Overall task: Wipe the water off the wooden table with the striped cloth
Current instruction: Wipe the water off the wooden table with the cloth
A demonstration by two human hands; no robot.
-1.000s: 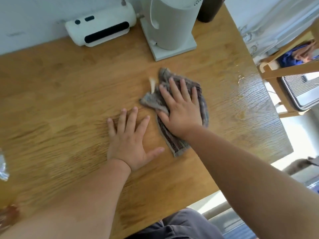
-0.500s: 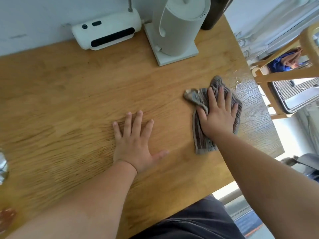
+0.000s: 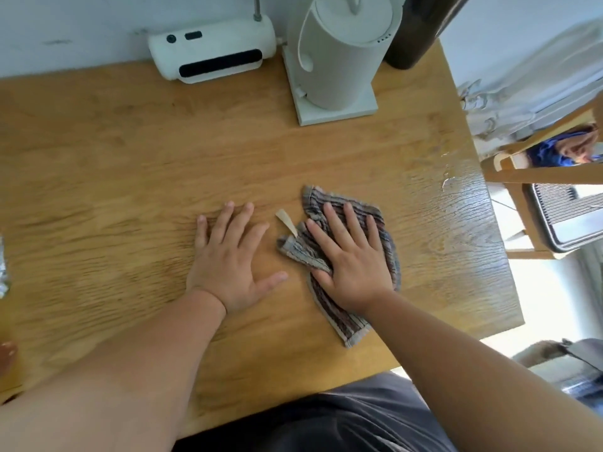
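Note:
The striped cloth (image 3: 329, 308), grey with reddish stripes and crumpled, lies on the wooden table (image 3: 130, 164) right of centre. My right hand (image 3: 350, 256) presses flat on top of it with fingers spread, covering its middle. A pale tag (image 3: 286, 221) sticks out from the cloth's left edge. My left hand (image 3: 228, 259) rests flat on the bare wood just left of the cloth, fingers apart, holding nothing. Water drops and a wet sheen (image 3: 448, 182) glisten near the table's right edge, to the right of the cloth.
A white kettle on its square base (image 3: 336, 60) and a white oblong device (image 3: 212, 50) stand at the back against the wall, with a dark cylinder (image 3: 414, 31) beside the kettle. A wooden chair (image 3: 538, 177) stands past the table's right edge. Something crinkled and shiny (image 3: 2, 269) sits at the far left.
My right hand swept the cloth right toward the wet edge, then back left to beside my left hand. The left hand has stayed flat in the same place.

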